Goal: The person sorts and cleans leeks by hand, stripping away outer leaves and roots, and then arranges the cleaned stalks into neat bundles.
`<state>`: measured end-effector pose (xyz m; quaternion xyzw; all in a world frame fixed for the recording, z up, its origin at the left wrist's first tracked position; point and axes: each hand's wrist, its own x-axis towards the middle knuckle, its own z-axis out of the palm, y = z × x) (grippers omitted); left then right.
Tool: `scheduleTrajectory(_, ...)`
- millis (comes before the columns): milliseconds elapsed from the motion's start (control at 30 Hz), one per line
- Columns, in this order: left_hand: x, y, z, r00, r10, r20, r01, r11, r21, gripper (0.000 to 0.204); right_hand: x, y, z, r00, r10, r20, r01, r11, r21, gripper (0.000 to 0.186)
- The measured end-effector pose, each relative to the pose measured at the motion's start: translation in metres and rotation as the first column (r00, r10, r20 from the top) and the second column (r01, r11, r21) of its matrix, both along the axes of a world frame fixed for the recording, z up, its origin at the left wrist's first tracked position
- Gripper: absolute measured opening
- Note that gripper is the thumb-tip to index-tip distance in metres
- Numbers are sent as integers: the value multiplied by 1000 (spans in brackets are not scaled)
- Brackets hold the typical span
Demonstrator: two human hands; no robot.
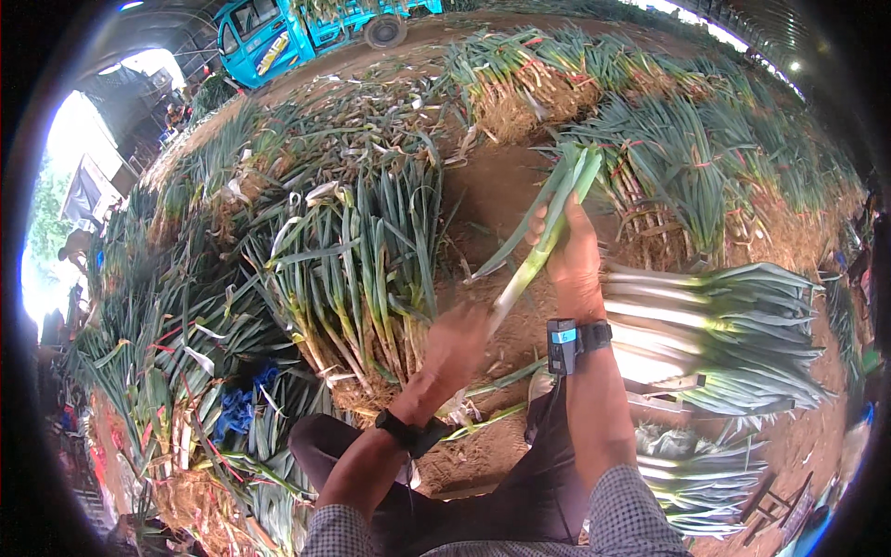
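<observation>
At far left, from where I stand, rooty bundles of leeks (181,418) lie crowded together, some tied with red string, a crumpled blue cloth (234,413) among them. Behind, greens hang over the bed of a blue truck (269,42). Nearer, a bundle of unpeeled leeks (357,269) leans beside the person's left knee, its leaf tips up. Next comes the left hand (455,348), palm down at the white end of one leek (527,271); it is blurred, so I can't tell how tightly it grips. That leek slants up across a strip of brown dirt (497,190) to the right hand (575,251), raised higher, fingers wrapped firmly round its green part. Just right of that forearm, the edge of a stack of peeled leeks (715,325) begins, white ends toward the person's arm.
</observation>
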<state>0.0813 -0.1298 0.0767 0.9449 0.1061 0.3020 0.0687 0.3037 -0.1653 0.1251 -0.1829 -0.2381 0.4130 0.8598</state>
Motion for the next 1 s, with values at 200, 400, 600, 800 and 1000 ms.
scheduleTrajectory(200, -1, -3, -6, 973, 204, -110, -225, 949, -223, 13, 9, -6, -5, 990, 135, -29, -132, 987, 87, 37)
scheduleTrajectory(400, -2, 14, -31, 728, 590, 349, 576, -251, -778, 20, -11, -7, -5, 977, -210, -35, 197, 954, -224, 35)
scheduleTrajectory(600, -36, 30, -49, 926, 347, 149, 245, -255, -935, 26, 19, -10, -19, 964, -267, 6, 256, 917, -306, 33)
scheduleTrajectory(800, -89, 32, -54, 945, 242, -223, -287, 275, -918, 63, 60, -10, -19, 978, -206, -39, 194, 958, -209, 31)
scheduleTrajectory(1000, -68, 15, -52, 991, -52, -124, -88, 447, -890, 55, 22, 9, -7, 990, -144, -1, 142, 979, -145, 35)
